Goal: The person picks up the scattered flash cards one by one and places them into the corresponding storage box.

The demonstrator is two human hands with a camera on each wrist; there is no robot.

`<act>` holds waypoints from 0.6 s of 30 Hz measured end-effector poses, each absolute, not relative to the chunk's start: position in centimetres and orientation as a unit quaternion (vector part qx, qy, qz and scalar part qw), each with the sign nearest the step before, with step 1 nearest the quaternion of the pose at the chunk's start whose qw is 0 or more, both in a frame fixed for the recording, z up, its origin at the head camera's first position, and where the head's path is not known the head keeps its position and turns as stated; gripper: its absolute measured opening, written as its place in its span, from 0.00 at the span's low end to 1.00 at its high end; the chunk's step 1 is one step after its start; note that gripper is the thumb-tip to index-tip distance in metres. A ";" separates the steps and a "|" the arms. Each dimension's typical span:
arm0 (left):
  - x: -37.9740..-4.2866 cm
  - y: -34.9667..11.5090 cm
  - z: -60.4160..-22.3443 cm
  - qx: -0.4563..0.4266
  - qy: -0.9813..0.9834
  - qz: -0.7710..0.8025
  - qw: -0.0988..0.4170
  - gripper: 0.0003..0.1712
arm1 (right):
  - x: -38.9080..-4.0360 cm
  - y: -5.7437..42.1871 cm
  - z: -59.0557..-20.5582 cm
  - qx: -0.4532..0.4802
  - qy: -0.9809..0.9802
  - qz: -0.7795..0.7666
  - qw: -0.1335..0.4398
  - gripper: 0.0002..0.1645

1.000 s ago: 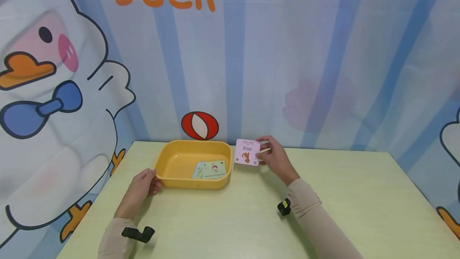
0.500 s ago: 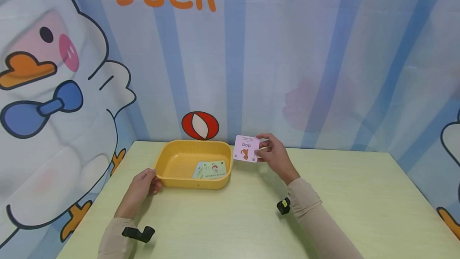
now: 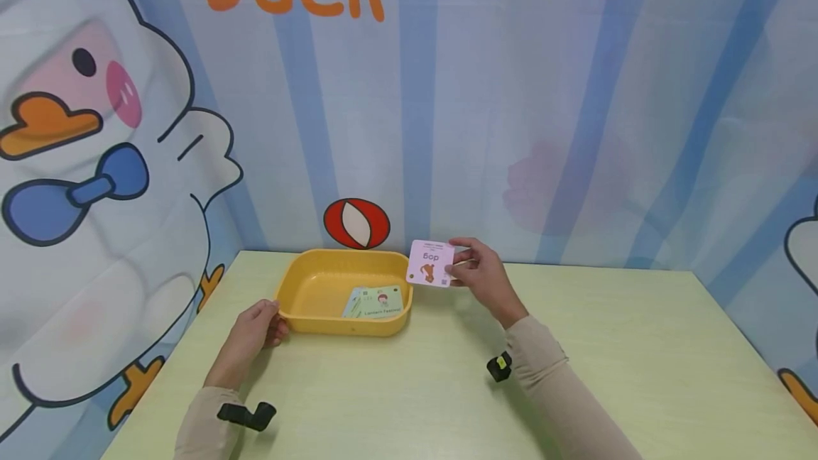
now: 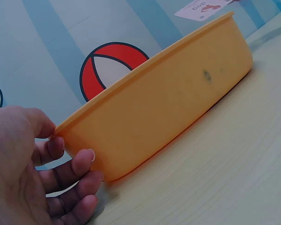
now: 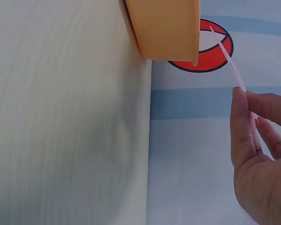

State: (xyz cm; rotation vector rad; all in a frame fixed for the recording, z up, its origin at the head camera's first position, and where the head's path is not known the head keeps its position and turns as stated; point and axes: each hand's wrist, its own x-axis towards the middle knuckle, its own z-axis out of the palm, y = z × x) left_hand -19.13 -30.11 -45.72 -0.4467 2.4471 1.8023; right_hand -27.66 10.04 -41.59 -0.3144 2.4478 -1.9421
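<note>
A pink card (image 3: pixel 431 263) printed with "dog" and a brown dog picture is pinched along its right edge by my right hand (image 3: pixel 484 279). It is held up at the right rim of a yellow tray (image 3: pixel 345 326); seen edge-on in the right wrist view, the card (image 5: pixel 230 63) is above the rim. My left hand (image 3: pixel 251 332) pinches the tray's front left corner between thumb and finger, while the other fingers curl loosely below the rim in the left wrist view. Inside the tray, on its right side, lie overlapping cards, the top one a green "Lantern Festival" card (image 3: pixel 382 302).
The tray stands on a pale yellow table (image 3: pixel 396 396), near its back edge. Right behind it hangs a blue striped cloth (image 3: pixel 473 91) with a duck print and a red ball print (image 3: pixel 356 223). Black wrist cameras sit on both sleeves.
My right hand has moved the dog card slightly up and to the left, to the tray's right rim. The left hand and the tray have stayed in place.
</note>
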 end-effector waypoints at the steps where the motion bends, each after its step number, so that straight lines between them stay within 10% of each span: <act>1: -19.1 -30.1 -45.8 -0.143 0.797 0.586 0.034 0.20 | -27.7 9.9 -41.6 -0.100 0.779 -0.619 0.002 0.30; 18: -19.0 -30.2 -45.9 -0.139 0.795 0.590 0.029 0.20 | -27.8 7.7 -41.3 -0.103 0.778 -0.620 0.028 0.31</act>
